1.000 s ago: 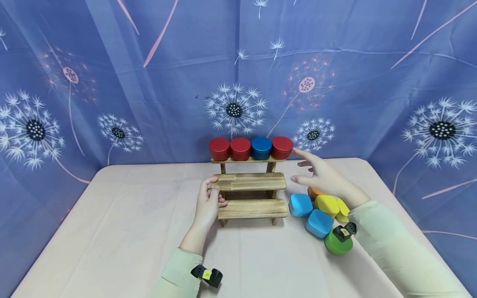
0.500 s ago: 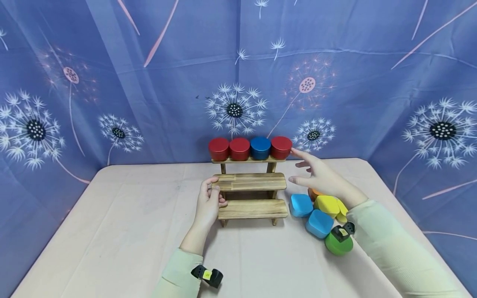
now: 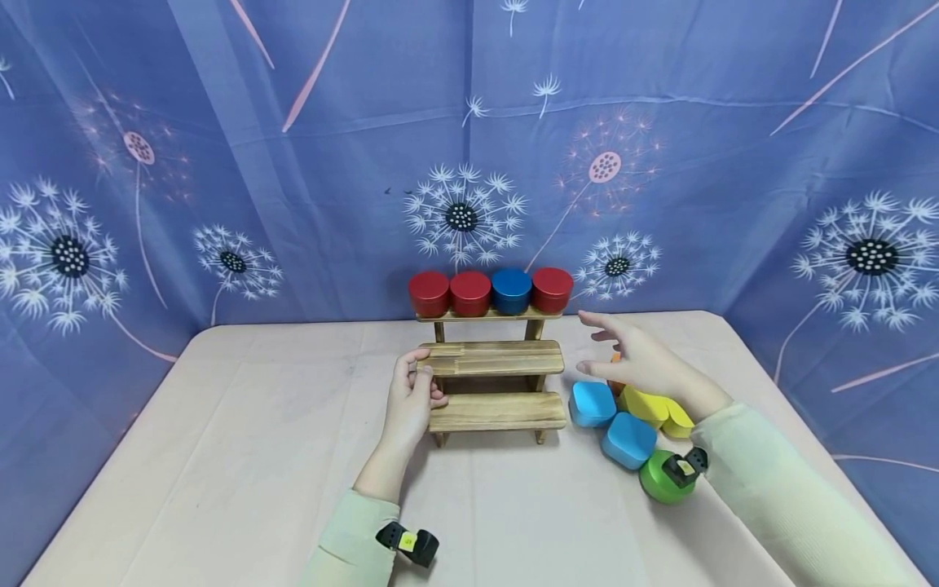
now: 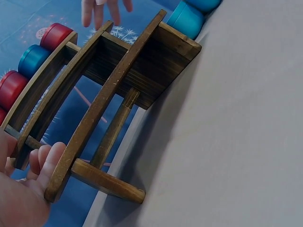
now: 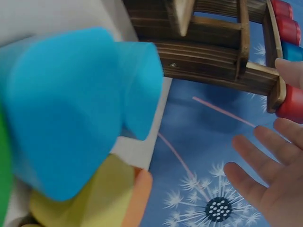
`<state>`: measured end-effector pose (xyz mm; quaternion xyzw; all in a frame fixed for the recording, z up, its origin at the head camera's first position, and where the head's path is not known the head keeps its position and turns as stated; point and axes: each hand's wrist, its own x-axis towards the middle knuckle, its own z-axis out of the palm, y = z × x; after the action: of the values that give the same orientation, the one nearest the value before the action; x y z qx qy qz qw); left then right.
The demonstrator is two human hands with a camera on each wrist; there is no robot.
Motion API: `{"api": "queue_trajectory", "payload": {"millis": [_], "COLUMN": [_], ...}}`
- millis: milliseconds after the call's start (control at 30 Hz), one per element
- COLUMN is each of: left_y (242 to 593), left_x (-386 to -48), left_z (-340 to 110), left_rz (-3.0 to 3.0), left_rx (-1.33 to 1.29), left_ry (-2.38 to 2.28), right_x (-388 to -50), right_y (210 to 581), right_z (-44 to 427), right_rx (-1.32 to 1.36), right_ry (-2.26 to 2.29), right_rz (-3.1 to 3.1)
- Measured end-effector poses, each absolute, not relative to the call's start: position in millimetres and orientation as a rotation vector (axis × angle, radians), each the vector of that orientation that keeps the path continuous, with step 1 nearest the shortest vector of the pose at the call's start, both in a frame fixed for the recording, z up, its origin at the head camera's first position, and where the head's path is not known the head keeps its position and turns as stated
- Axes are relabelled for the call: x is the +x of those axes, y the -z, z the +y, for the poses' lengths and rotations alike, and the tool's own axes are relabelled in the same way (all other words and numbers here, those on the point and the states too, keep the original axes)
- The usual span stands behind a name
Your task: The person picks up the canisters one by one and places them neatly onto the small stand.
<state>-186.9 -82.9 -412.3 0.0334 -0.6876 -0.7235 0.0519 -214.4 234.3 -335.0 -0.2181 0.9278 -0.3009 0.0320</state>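
Observation:
A three-step wooden stand (image 3: 499,357) is on the table. Along its top step sit a row of red tins (image 3: 553,290) with one dark blue tin (image 3: 511,292) among them. My left hand (image 3: 406,401) grips the left side of the stand, fingers curled at the middle and bottom steps, as the left wrist view also shows. To the right of the top step, my right hand (image 3: 641,357) is in the air with fingers spread and holds nothing. It is apart from the rightmost red tin (image 5: 291,104) in the head view.
Right of the stand lie two light blue tins (image 3: 629,440), yellow tins (image 3: 676,418), a green tin (image 3: 660,479) and an orange tin (image 3: 614,371), partly hidden by my right hand. A blue dandelion-print curtain (image 3: 308,204) hangs behind the table (image 3: 242,456).
The row of tins has shifted slightly left. My right hand, at the rightmost red tin before, has drawn back to the right and down. My left hand stays on the stand.

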Motion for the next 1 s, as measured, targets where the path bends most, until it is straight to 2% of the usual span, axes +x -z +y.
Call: {"api": "queue_trajectory", "payload": {"millis": [1000], "left_y": [413.8], "left_x": [-187.2], "left_z": [-83.1], "left_rz": [-2.086], "left_rx": [0.097], "left_ry": [2.194], "right_x": [-201.3], "right_y": [382.8], "right_z": [250.4], "right_rx": [-0.737], "right_ry": [0.669], "right_rz": [2.805]}}
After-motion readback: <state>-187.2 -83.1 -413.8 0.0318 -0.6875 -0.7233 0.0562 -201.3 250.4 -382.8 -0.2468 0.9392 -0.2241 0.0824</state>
